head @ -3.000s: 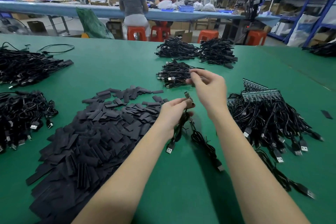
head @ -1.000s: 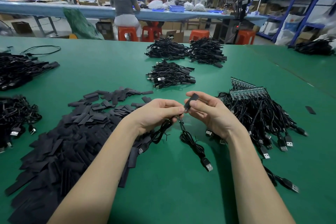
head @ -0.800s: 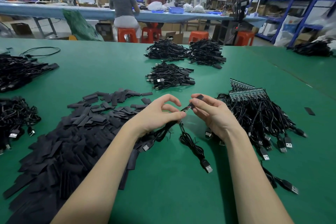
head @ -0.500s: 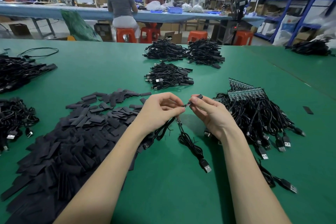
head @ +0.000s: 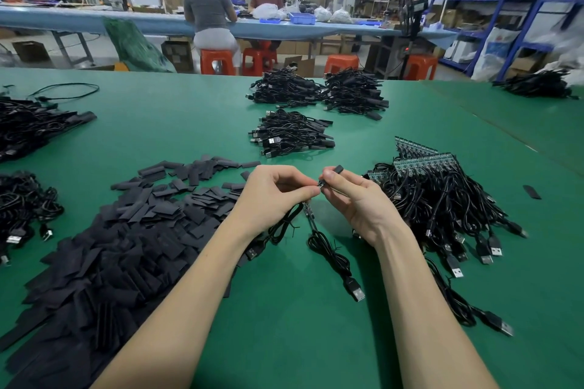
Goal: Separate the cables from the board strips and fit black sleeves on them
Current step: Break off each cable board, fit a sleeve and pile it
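Black sleeve [head: 335,171] is sitting pinched in the right hand [head: 354,199] at frame centre, while the left hand [head: 271,196] is apparently pinching the cable [head: 328,251] end.

Three seconds back the right hand [head: 357,199] was raised above the table, away from the left hand [head: 271,196], which held the small board end of a cable [head: 328,249]. Now the right hand has come down level with the left, fingertips nearly meeting. It pinches a black sleeve [head: 331,175] (first seen a second ago, more exposed then), which since then has slid farther into the fingers, its near end at the left fingertips.
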`<state>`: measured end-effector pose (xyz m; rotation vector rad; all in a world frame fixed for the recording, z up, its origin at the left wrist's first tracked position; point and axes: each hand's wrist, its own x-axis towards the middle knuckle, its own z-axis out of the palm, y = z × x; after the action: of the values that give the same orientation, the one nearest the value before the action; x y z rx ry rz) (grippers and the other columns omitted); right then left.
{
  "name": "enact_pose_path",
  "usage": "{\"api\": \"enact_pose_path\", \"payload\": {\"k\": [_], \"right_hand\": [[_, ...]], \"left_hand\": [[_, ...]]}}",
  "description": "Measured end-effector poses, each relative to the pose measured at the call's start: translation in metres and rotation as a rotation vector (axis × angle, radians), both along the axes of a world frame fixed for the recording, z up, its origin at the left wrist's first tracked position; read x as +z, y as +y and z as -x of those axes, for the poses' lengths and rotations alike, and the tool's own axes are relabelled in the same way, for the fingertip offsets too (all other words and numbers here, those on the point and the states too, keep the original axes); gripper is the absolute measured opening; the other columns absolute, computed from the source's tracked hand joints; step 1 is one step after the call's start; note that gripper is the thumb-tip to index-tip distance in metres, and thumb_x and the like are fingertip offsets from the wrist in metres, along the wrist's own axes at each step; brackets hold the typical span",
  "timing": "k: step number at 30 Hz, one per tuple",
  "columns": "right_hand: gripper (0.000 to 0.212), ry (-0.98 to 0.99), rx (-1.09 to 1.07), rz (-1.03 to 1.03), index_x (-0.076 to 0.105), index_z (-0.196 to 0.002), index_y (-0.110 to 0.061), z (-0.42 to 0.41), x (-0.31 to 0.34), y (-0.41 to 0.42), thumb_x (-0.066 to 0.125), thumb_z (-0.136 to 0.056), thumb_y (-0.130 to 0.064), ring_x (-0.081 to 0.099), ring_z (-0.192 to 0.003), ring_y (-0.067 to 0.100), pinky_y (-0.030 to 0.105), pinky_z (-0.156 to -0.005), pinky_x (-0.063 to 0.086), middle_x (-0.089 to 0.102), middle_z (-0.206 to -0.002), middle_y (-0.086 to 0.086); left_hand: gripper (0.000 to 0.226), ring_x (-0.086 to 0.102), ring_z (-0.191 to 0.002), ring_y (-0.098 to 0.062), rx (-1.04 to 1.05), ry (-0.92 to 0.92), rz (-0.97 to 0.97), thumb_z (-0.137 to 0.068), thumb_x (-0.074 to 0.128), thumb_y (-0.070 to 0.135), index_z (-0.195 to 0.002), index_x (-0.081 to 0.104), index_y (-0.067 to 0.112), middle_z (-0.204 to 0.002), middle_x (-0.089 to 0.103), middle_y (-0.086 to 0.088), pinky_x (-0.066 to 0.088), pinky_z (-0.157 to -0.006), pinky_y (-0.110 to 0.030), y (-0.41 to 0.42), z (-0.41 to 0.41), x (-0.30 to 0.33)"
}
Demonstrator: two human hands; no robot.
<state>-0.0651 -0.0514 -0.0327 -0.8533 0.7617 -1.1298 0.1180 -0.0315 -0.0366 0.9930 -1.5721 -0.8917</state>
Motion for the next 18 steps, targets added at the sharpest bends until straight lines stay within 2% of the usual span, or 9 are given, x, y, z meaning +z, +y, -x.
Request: {"api": "enact_pose_path", "payload": {"k": [6,11,18], "right_hand": [[0.011,-0.033,0.001,-0.009,0.082,-0.079,-0.011,-0.0011,0.0000,0.0003,0.083,-0.069,-0.016,0.068,-0.080,0.013,0.017,-0.077,0.058,0.073,-0.088,0.006],[0.017,-0.103,-0.017,-0.017,0.081,-0.087,-0.011,0.0057,0.0002,-0.0012,0.084,-0.071,-0.014,0.069,-0.080,0.013,0.017,-0.073,0.058,0.074,-0.091,0.006],[0.019,-0.071,-0.041,0.003,0.080,-0.087,-0.008,0.0036,-0.0009,-0.0018,0.084,-0.069,-0.014,0.070,-0.081,0.012,0.016,-0.074,0.057,0.074,-0.089,0.005]], "left_hand": [[0.008,0.073,-0.073,-0.013,-0.004,0.009,0.003,-0.080,0.085,0.018,-0.084,0.081,0.024,-0.080,0.078,-0.002,0.056,-0.073,-0.021,-0.0011,-0.0005,-0.0003],[0.009,0.073,-0.074,-0.012,-0.002,0.006,-0.008,-0.080,0.085,0.018,-0.085,0.081,0.024,-0.081,0.078,-0.002,0.056,-0.073,-0.021,-0.0020,0.0000,0.0000],[0.009,0.072,-0.073,-0.012,0.013,-0.029,-0.011,-0.080,0.084,0.014,-0.082,0.082,0.022,-0.080,0.078,0.000,0.057,-0.074,-0.023,0.0001,-0.0025,-0.0009]]}}
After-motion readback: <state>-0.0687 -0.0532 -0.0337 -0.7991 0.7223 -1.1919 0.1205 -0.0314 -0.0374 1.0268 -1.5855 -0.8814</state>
